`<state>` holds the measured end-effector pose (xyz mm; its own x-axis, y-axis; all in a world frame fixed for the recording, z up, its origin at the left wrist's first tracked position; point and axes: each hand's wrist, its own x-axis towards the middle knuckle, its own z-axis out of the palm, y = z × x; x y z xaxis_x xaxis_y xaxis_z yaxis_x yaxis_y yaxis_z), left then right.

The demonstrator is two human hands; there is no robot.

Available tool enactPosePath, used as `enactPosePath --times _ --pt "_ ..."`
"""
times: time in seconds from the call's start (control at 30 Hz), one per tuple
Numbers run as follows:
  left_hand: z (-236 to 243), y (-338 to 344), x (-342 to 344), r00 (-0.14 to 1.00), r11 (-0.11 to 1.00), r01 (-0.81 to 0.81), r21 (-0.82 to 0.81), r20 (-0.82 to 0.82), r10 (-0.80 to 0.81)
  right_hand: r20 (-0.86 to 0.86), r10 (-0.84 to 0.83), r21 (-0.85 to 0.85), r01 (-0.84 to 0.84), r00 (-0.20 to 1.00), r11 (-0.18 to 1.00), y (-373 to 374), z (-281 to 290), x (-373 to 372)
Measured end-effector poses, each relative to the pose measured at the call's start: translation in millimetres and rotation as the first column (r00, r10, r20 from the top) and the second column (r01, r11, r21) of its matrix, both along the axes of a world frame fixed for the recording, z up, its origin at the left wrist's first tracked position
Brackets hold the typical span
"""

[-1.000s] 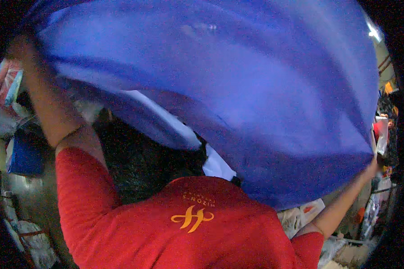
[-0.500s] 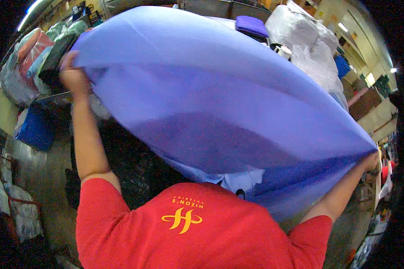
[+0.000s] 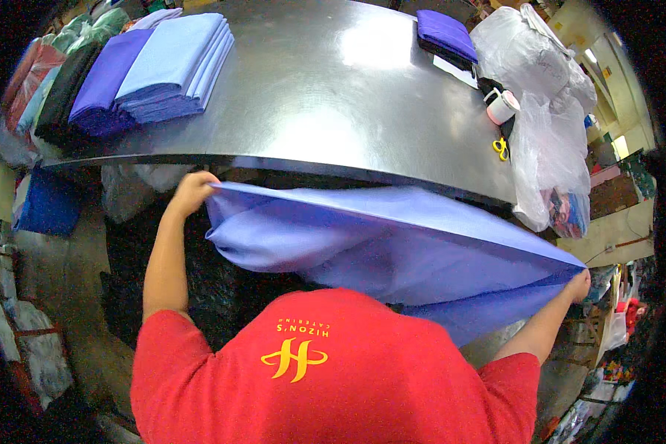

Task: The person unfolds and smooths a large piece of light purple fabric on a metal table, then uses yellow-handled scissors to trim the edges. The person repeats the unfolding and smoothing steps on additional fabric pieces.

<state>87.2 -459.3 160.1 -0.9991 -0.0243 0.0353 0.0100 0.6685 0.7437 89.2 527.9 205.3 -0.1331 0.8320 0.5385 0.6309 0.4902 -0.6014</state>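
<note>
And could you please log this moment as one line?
left hand: grips blue cloth | right hand: grips same cloth | cloth: spread between them | table: folded cloths, mug, scissors

Open tabletop (image 3: 288, 96) between cloth stacks (image 3: 172, 59)

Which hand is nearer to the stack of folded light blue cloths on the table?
Left. The left hand is on the near side of the light blue stack; the right hand is farther off to the right, at the held cloth's other end.
</note>
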Motion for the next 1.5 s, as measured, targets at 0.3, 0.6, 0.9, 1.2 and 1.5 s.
enactPosePath --times 0.3,0.6,0.9,1.2,1.5 --pt "-3.0 -51.8 7.0 0.965 0.988 -0.151 -0.045 0.208 0.157 -0.053 0.54 -0.378 -0.517 0.84 0.768 -39.1 -104.1 -44.6" --pt "-11.1 -54.3 8.1 0.895 0.86 -0.421 -0.289 0.019 0.445 0.406 0.531 -0.403 -0.376 0.744 0.834 -104.2 -129.2 -135.3" --pt "-13.8 0.2 -9.6 0.813 0.723 -0.561 -0.404 -0.106 0.572 0.486 0.445 -0.434 -0.234 0.752 0.87 -118.6 -133.6 -184.5" --pt "-27.0 -4.4 -8.3 0.802 0.717 -0.562 -0.413 -0.058 0.595 0.597 0.587 -0.335 -0.495 0.547 0.802 -83.5 -163.2 -194.4" --pt "-30.1 15.7 -22.9 0.642 0.513 -0.638 -0.574 -0.029 0.766 0.657 0.568 -0.242 -0.575 0.496 0.782 -71.3 -160.4 -182.7"
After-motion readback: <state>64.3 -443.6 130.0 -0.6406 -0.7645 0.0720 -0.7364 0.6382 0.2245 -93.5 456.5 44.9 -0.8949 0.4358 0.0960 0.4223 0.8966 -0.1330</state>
